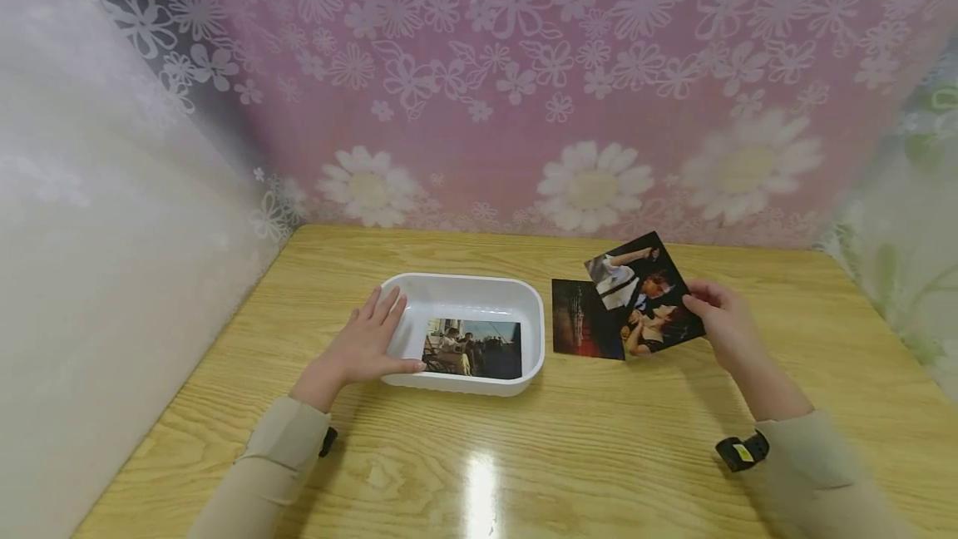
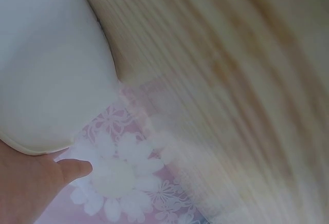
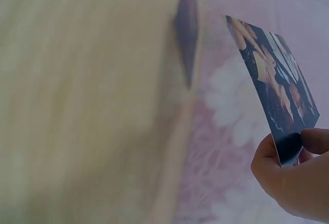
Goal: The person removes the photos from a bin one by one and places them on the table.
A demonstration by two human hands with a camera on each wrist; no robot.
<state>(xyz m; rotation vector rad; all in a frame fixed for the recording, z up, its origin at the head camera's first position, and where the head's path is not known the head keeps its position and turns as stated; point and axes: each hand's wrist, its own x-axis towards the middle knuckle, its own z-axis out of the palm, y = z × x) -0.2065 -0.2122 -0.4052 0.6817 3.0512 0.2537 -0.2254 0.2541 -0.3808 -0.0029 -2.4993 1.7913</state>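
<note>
My right hand point(image 1: 720, 318) pinches a photo card point(image 1: 649, 302) by its right edge, thumb on the printed face. That card shows figures on a dark ground and is held tilted above the table; in the right wrist view the same photo card point(image 3: 277, 80) stands off the wood. Below and left of it lies a darker photo card point(image 1: 578, 324), partly covered by the held one. My left hand point(image 1: 368, 343) rests with spread fingers on the left side of a white plastic tray point(image 1: 467, 285). Inside the tray lies another photo card point(image 1: 479, 349).
The wooden table point(image 1: 599, 447) runs back to a pink flowered backdrop point(image 1: 479, 106). A pale wall covering point(image 1: 135, 215) stands along the left side. Dark straps circle both wrists, such as the right wristband point(image 1: 743, 451).
</note>
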